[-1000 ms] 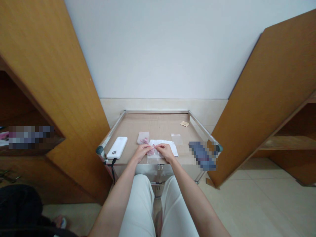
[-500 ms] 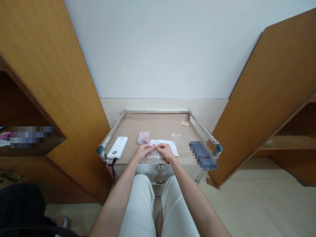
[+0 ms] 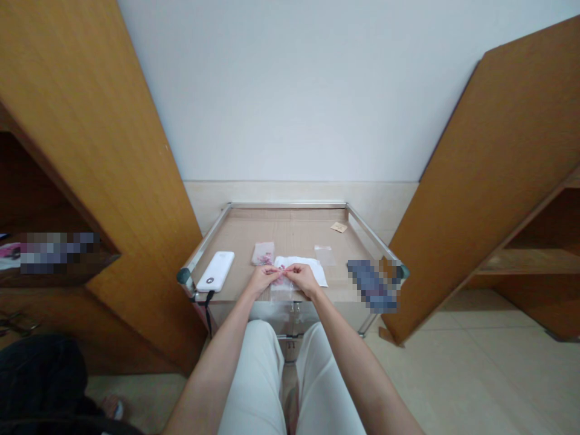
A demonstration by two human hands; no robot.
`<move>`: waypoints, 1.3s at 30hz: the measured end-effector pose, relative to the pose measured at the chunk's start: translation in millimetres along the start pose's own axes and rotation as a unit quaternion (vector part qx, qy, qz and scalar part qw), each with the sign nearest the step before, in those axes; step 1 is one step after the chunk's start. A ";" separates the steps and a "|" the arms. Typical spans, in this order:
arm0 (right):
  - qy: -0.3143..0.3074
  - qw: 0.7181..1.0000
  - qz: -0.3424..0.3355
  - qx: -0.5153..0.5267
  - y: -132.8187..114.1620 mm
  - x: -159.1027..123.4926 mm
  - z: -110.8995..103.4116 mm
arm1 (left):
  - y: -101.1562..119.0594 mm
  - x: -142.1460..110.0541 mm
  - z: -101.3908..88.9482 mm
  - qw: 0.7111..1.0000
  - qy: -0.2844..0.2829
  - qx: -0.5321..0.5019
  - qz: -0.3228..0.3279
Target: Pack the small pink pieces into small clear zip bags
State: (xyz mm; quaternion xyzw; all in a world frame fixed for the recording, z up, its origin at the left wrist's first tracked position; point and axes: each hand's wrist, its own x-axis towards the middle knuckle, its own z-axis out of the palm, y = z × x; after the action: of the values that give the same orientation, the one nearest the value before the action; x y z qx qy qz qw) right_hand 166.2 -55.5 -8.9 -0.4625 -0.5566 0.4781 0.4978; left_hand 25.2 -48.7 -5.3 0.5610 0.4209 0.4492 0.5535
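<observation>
Just above the front part of a low table (image 3: 294, 232), my left hand (image 3: 263, 279) and my right hand (image 3: 302, 278) meet fingertip to fingertip. Both are closed in a pinch at the top edge of a small clear plastic bag (image 3: 281, 287) with pinkish bits showing in it. The fingers hide part of that edge. A white sheet or pouch (image 3: 317, 270) lies partly behind my right hand. Beyond my left hand is another clear bag (image 3: 263, 252) with small pink pieces. A flat clear bag (image 3: 325, 255) lies farther right.
A white power bank (image 3: 216, 272) with a black cable (image 3: 208, 311) sits at the table's left. At the right lies a blurred-out dark item (image 3: 372, 285); a tan paper tag (image 3: 338, 227) is farther back. Metal rails (image 3: 290, 205) edge the table. Wooden cabinets stand either side; a person's foot (image 3: 113, 406) shows lower left.
The clear bag's lower part has shifted slightly up at the table's front edge. Both hands stay pinched in nearly the same place.
</observation>
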 end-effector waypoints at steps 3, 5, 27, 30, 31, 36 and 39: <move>-0.002 1.000 -0.007 -0.011 -0.9 0.2 0.0 | 0.1 -0.1 0.6 1.000 0.002 0.004 -0.001; -0.002 1.000 -0.009 -0.020 -1.7 0.3 0.0 | -0.7 0.3 0.7 1.000 0.003 0.009 0.002; 0.029 0.999 0.022 0.035 -0.9 1.6 -2.8 | -12.6 5.4 -1.3 0.996 0.081 -0.040 -0.017; 0.033 0.999 0.019 0.037 -0.2 1.8 -3.1 | -13.7 6.1 -2.3 0.997 0.076 -0.029 -0.013; 0.035 0.998 0.018 0.038 0.0 1.9 -3.2 | -13.9 6.3 -2.6 0.997 0.073 -0.027 -0.012; 0.037 0.999 0.006 0.039 2.6 2.5 -4.4 | -12.8 6.0 -2.6 0.997 0.070 -0.030 -0.011; 0.037 0.998 -0.002 0.041 4.8 3.2 -5.3 | -11.4 5.3 -2.3 0.997 0.069 -0.032 -0.015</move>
State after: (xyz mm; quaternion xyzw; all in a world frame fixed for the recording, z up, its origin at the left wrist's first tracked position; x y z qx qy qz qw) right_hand 171.4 -51.4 -13.1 -0.4579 -0.5185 0.4823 0.5374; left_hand 24.6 -42.6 -16.6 0.5040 0.4521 0.4918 0.5475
